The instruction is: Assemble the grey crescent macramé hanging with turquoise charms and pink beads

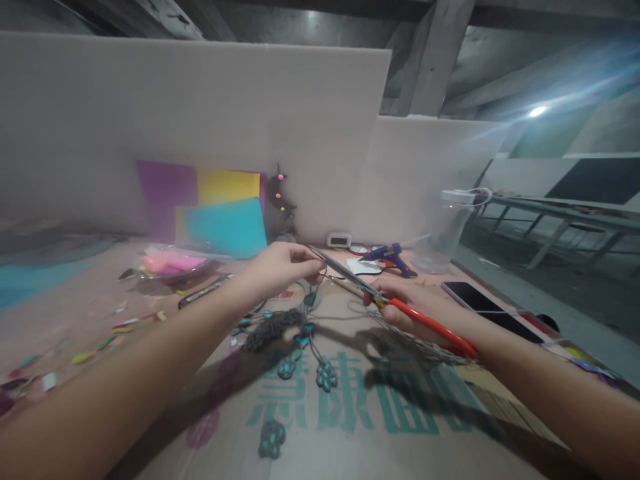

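Cord (pixel 303 313) (thin grey, teal-beaded) pinched taut by left hand (pixel 285 267), likely steadied against red-handled steel scissors (pixel 395 303) that right hand (pixel 415 312) grips.

A pale board (pixel 200 127) stands upright behind the worktable (pixel 85 303) like a makeshift wall, and a second, lower panel (pixel 425 167) joins it on the right. Overhead run rough grey concrete beams (pixel 435 53), dim and bare. One bright lamp (pixel 537 111) glares far off on the right and throws streaks across the view. Below it a long metal-framed bench (pixel 555 220) stands on a grey floor (pixel 560 307). The far wall (pixel 595 177) shows dark and greenish panels. Printed cardboard (pixel 415 447) covers the near tabletop.
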Available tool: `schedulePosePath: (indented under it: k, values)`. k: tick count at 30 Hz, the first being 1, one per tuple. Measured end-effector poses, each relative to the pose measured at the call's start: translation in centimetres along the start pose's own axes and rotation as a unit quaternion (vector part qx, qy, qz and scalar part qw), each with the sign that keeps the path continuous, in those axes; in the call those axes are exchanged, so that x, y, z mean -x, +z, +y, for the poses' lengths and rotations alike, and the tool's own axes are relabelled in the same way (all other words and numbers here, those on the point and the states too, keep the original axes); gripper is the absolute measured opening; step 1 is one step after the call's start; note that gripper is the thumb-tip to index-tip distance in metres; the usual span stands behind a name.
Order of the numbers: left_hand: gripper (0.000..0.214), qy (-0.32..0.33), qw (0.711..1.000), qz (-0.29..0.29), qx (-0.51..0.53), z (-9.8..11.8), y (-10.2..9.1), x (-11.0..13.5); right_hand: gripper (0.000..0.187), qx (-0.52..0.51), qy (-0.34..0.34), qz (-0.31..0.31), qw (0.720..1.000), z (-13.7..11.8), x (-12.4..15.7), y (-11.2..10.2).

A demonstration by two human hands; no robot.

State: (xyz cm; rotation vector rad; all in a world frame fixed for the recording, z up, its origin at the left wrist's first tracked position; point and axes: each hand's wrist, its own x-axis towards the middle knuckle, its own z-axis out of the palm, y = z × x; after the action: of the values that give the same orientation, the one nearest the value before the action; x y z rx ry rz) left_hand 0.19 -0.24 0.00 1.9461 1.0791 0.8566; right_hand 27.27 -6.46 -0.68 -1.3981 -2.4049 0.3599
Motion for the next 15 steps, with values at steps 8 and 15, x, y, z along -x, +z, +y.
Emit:
schedulePosePath:
  k: [8, 15]
  values:
    - [0.030, 0.003, 1.000, -0.007, 0.010, -0.3, -0.2, 0.0, 0.044, -0.063, 0.033, 0.000, 0.997, 0.5, -0.8, 0.6]
    - [0.030, 0.018, 0.998, 0.003, 0.058, 0.0, -0.8, 0.1, 0.053, 0.016, 0.067, 0.063, 0.996, 4.4, -1.3, -2.8]
